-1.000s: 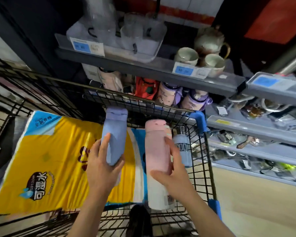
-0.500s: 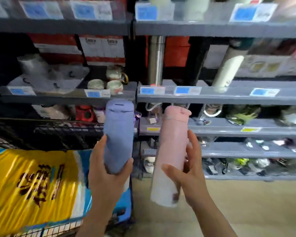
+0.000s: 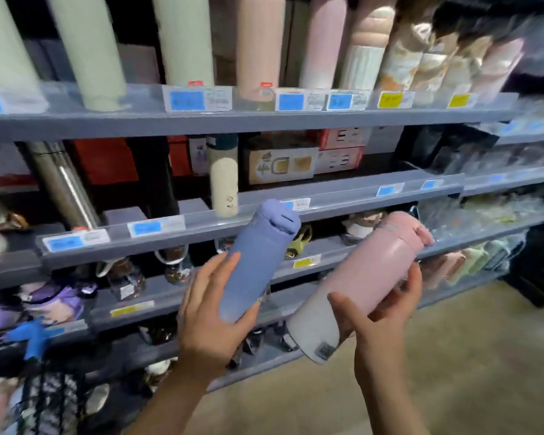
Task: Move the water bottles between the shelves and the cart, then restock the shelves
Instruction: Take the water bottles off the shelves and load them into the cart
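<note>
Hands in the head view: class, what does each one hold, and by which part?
Left hand grips the blue bottle by its lower body; right hand grips the pink bottle around its lower half.

Boxed cup sets [image 3: 299, 160] sit at 12 o'clock, a steel column [image 3: 65, 186] at 9 o'clock, glass mugs [image 3: 173, 262] just below center, and beige floor [image 3: 453, 356] at 4 o'clock.

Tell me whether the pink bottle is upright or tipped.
Tipped. The pink bottle leans with its cap up and to the right, its base low near the right hand that grips it.
</note>
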The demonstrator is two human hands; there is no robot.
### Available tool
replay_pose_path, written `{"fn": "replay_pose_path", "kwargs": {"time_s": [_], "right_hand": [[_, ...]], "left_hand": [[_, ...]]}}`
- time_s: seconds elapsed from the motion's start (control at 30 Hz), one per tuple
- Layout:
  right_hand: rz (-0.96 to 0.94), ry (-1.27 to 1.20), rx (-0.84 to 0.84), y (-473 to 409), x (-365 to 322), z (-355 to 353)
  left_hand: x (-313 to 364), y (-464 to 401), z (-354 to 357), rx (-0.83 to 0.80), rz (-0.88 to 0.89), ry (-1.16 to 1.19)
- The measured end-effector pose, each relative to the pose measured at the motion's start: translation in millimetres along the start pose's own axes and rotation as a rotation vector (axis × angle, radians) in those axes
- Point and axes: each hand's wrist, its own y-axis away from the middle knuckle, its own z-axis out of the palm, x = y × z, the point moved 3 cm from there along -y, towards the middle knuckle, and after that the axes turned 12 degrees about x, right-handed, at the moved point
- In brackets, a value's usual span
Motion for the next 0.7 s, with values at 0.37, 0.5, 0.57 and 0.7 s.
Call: {"fn": "replay_pose_path", "kwargs": {"time_s": [0.37,0.5,0.57,0.7], "right_hand": [[-0.113,-0.023,0.25,-198.9,37.2,26.9],[-0.108,-0.03,0.326,-247.2,55.9,43.3],[-0.101,-0.028,0.352,-263.1,63.5,47.7],[-0.06,-0.081,0.399,-297.4,71.6,61.3]], "left_hand": [[-43.6,-123.4,178.9,0.012,0.343,-0.123],[-56.9,-156.4,221.4,0.035,0.466,-0.119],[-56.0,-164.1,236.8,0.065,0.533,-0.111],[-50.5,-180.4,262.3,0.092,0.621,-0.128]]}}
